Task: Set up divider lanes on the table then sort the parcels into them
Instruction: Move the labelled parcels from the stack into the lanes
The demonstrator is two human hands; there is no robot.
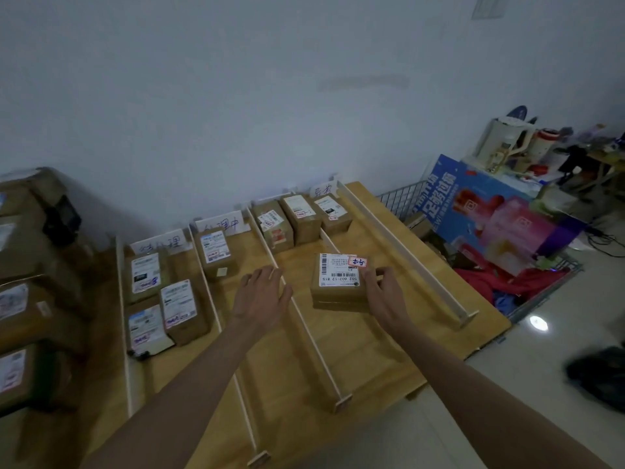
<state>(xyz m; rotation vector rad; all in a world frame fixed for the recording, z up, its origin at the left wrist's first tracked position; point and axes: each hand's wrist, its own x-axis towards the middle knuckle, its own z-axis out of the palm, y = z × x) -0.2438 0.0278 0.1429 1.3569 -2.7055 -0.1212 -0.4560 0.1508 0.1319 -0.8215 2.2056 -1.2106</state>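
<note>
Fingers [367, 277] of the right hand [384, 296] are curled round the near right corner of a flat brown cardboard parcel with a white barcode label and a red-edged sticker [341, 282], thumb on top and the rest at its side, so it's gripped at that corner. Can't tell if the parcel sits on the light wooden table [372, 346] or is a bit lifted. The left hand [260, 297] is just left of it, palm down, fingers straight and loosely together, holding nothing, over a thin pale wooden divider strip [304, 319] that runs away from the person. The parcel is in the lane right of that strip.

Further out past the right fingertips, three small brown boxes with white labels [301, 220] stand side by side at the wall end, with a handwritten paper tag [323, 189] behind them. Beyond the left fingertips, one labelled brown box [214, 252] sits in the next lane, and further left three more labelled parcels [162, 299] fill the far-left lane. A long outer divider rail [406, 255] is right of the right hand, and past that there's a wire basket [541, 292] of colourful stuff.
</note>
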